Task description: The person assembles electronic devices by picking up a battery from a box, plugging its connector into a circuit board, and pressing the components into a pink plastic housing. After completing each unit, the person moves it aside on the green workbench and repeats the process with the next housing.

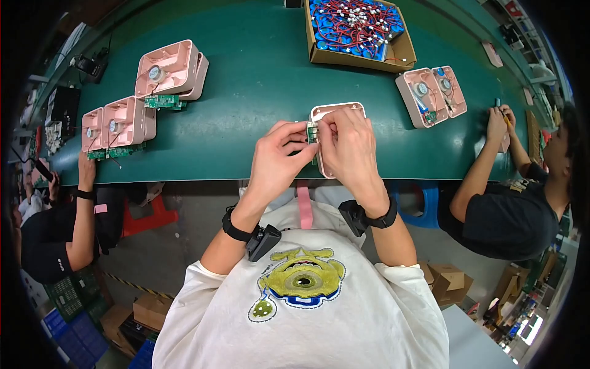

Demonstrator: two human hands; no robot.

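Note:
A small green circuit board [311, 134] with pale connectors along it is pinched between thumb and fingers of my left hand [275, 152]. It is tilted up at the left edge of a pale pink plastic housing [337, 107], which lies on the table before me. My right hand [351, 146] reaches over the housing and covers most of its inside. Its thumb and fingertips are pressed together at the board's right side; whatever they grip is hidden.
A cardboard box [362, 60] of blue battery packs with red wires stands at the back. Pink housings with speakers lie at left [161, 69] and right [424, 101], with green boards [163, 103] by the left ones. Co-workers sit at left [86, 209] and right [510, 212].

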